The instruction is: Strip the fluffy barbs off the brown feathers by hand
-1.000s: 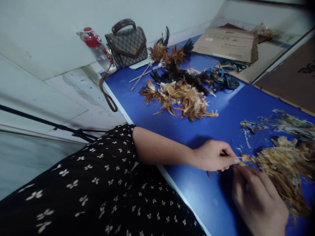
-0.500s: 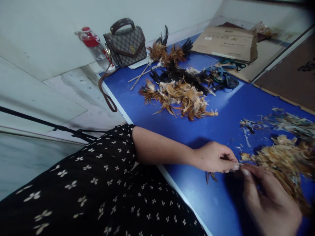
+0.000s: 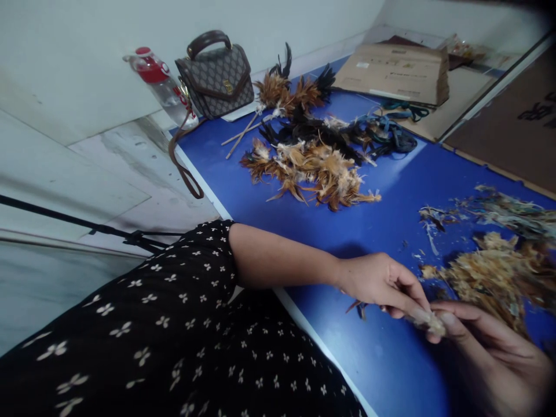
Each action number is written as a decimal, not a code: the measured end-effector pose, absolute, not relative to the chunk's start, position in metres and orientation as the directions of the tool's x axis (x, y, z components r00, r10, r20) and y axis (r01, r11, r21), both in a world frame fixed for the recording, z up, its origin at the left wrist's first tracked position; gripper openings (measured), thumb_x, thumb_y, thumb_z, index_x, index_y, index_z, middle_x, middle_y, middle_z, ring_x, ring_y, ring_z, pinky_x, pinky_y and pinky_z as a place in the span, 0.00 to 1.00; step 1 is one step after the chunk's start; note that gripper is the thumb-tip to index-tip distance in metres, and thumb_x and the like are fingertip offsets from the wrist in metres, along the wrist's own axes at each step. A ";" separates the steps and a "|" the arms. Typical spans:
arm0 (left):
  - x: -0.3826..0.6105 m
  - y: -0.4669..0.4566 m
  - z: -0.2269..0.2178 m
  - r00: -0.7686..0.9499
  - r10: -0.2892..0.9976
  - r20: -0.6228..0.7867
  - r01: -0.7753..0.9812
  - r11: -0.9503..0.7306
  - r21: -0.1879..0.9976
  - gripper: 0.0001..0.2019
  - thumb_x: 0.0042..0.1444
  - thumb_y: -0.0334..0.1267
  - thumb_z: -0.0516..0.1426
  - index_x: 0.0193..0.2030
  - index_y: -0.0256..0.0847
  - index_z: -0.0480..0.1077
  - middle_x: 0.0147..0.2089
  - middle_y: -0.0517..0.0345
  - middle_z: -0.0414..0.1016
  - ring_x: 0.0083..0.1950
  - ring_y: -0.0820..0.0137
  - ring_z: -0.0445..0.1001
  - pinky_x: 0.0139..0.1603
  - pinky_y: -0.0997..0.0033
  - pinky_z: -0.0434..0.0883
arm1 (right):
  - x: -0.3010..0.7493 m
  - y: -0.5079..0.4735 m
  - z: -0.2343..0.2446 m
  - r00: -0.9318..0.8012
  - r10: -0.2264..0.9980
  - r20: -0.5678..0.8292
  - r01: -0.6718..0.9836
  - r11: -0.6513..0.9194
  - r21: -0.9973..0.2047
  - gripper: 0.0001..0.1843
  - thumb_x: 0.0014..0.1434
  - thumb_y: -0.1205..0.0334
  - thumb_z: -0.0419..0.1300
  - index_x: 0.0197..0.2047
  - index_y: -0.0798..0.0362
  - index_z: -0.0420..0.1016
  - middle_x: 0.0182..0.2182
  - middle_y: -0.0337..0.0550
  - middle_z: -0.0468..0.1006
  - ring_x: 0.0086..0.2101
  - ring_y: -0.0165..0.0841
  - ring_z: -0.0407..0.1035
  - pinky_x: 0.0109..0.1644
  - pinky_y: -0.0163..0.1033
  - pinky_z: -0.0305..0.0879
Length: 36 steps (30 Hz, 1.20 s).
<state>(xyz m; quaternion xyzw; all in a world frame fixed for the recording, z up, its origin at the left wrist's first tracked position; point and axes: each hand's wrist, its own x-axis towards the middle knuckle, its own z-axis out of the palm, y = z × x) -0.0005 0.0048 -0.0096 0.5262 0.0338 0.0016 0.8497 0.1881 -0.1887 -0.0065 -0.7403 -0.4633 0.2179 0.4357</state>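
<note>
My left hand (image 3: 382, 282) is closed over the blue table, its thumb and fingertips pinching a small tuft of pale feathers (image 3: 435, 326). Beneath its palm, dark feather tips (image 3: 358, 308) stick out. Opposite it, my right hand (image 3: 499, 353) has its thumb and forefinger pressed on the far end of the same tuft, so the fingertips of both hands nearly meet. Part of the tuft is hidden by the fingers. Just beyond the right hand lies a loose heap of tan feathers (image 3: 486, 272).
Bunched brown feathers (image 3: 321, 168) and black feathers (image 3: 317, 132) lie farther back, with thin sticks (image 3: 241, 138) beside them. A handbag (image 3: 219, 81) and a water bottle (image 3: 163, 87) stand against the wall. Folded cardboard (image 3: 391, 72) lies at the back. Greyish feather scraps (image 3: 512, 211) are at right.
Both hands have moved slightly nearer to me and to the right. A pale feather tuft now shows between the fingertips, and the dark tips under my left hand have shifted left.
</note>
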 end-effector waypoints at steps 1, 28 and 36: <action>0.000 0.004 -0.008 0.997 0.042 -0.063 0.033 0.499 0.866 0.19 0.49 0.47 0.78 0.41 0.40 0.81 0.28 0.61 0.78 0.30 0.75 0.73 0.34 0.71 0.68 | 0.186 -0.189 -0.007 0.503 0.864 0.022 0.418 -0.221 -0.881 0.17 0.62 0.44 0.73 0.50 0.42 0.88 0.35 0.39 0.87 0.31 0.36 0.82 0.35 0.38 0.82; 0.003 -0.006 -0.007 0.835 0.506 -0.217 -0.056 0.470 0.881 0.22 0.46 0.50 0.78 0.39 0.37 0.80 0.37 0.62 0.79 0.39 0.75 0.72 0.50 0.68 0.72 | 0.122 -0.159 0.000 0.672 0.732 0.111 0.377 -0.209 -0.902 0.21 0.62 0.41 0.73 0.46 0.49 0.84 0.37 0.41 0.86 0.33 0.31 0.80 0.44 0.36 0.79; 0.011 -0.009 -0.007 0.794 0.539 -0.281 -0.090 0.562 0.822 0.23 0.44 0.45 0.80 0.38 0.36 0.76 0.35 0.64 0.77 0.38 0.77 0.71 0.48 0.69 0.70 | 0.124 -0.164 -0.007 0.675 0.717 0.174 0.435 -0.196 -0.879 0.25 0.62 0.41 0.73 0.54 0.50 0.85 0.40 0.44 0.87 0.33 0.32 0.79 0.44 0.38 0.80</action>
